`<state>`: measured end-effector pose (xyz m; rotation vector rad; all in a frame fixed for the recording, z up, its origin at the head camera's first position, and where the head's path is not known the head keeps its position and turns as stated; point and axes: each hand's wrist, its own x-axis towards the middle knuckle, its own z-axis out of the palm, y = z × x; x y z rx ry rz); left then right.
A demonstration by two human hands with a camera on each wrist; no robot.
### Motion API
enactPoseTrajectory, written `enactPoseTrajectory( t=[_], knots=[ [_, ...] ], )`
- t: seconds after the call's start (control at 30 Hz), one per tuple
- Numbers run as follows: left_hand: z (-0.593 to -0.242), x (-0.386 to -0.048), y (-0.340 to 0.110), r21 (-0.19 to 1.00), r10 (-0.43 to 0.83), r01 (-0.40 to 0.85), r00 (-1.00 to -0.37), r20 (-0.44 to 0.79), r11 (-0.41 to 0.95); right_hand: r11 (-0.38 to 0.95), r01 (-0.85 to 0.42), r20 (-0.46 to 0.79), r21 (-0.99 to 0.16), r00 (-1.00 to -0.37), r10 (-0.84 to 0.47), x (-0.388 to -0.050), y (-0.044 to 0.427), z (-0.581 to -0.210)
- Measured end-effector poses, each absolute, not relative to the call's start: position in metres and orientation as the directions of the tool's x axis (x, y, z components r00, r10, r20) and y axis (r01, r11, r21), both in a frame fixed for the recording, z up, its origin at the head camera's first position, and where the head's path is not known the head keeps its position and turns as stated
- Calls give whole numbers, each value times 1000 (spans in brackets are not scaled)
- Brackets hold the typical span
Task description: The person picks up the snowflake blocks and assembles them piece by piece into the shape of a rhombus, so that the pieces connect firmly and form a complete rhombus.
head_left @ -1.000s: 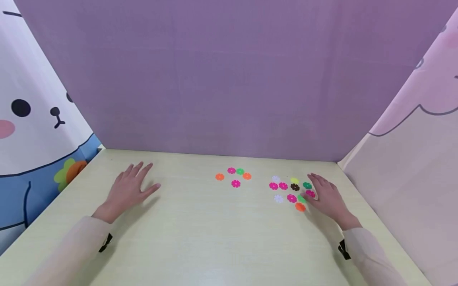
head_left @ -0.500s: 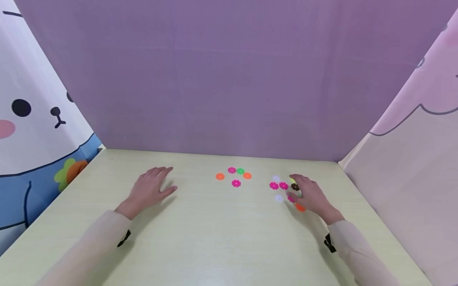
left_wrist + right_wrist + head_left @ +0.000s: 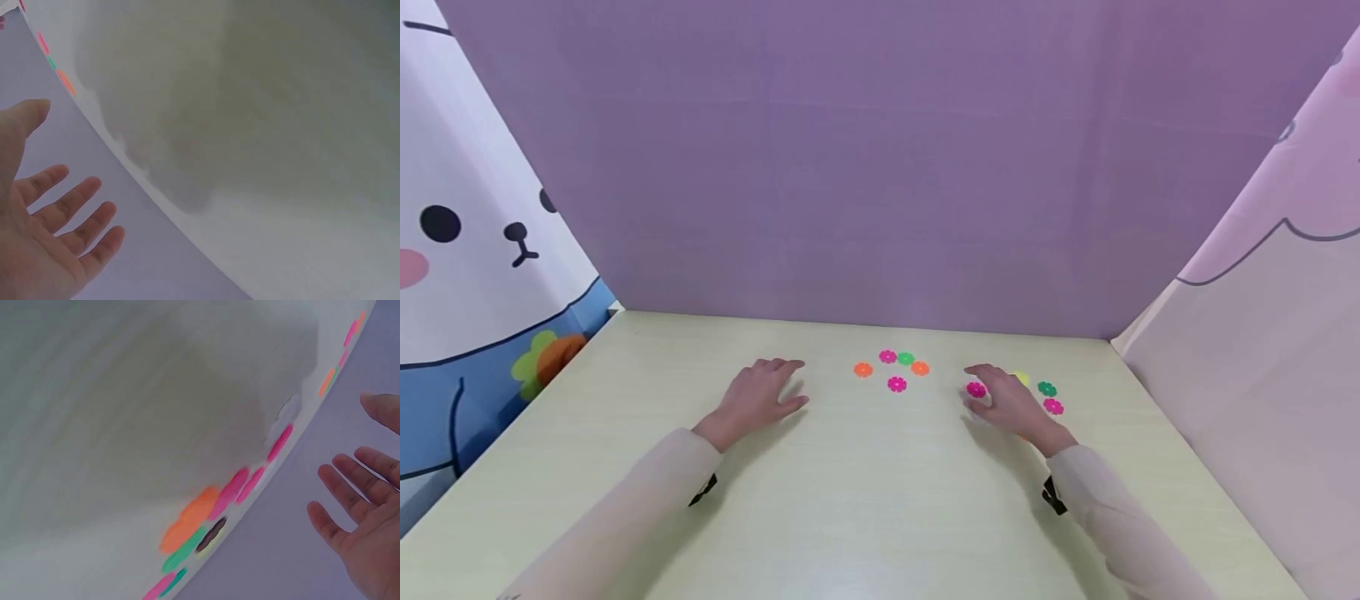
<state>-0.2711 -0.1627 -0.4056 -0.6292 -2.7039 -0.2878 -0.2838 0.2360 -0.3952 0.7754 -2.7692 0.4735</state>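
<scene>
My left hand (image 3: 749, 405) hovers above the table, its thumb and fingers spread apart with nothing between them. To its right lies a small loose group of flower-shaped pieces: an orange flower piece (image 3: 863, 369), a green one, two pink ones and another orange one. My right hand (image 3: 1013, 410) hangs over a second group on the right, empty, fingers extended. Beside it a pink flower piece (image 3: 976, 389) and a dark green flower piece (image 3: 1047, 388) show. The head view hides several others beneath that hand; the right wrist view shows an orange flower piece (image 3: 190, 519) and a brown flower piece (image 3: 211, 536) among them.
The pale table (image 3: 850, 517) ends at a purple backdrop (image 3: 880, 167). A cartoon-printed curtain (image 3: 482, 317) borders the left side, and a pink and white curtain (image 3: 1262, 350) borders the right.
My left hand has moved right toward the middle group, and my right hand has moved left across the right-hand group. The flower pieces in view appear to lie where they were.
</scene>
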Motion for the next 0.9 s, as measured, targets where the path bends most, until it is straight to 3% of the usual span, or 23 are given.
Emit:
enactPoseTrajectory(
  t=[0.7,0.9],
  knots=[
    [-400,-302,-98,222,390,461,-871,297,859,755,-575,188,-314,-817,-544,-312,171,-397],
    [-403,-312,-86,252,366,434,-889,275,865,764,-529,122,-369,-842,-525,-320,156,-400]
  ],
)
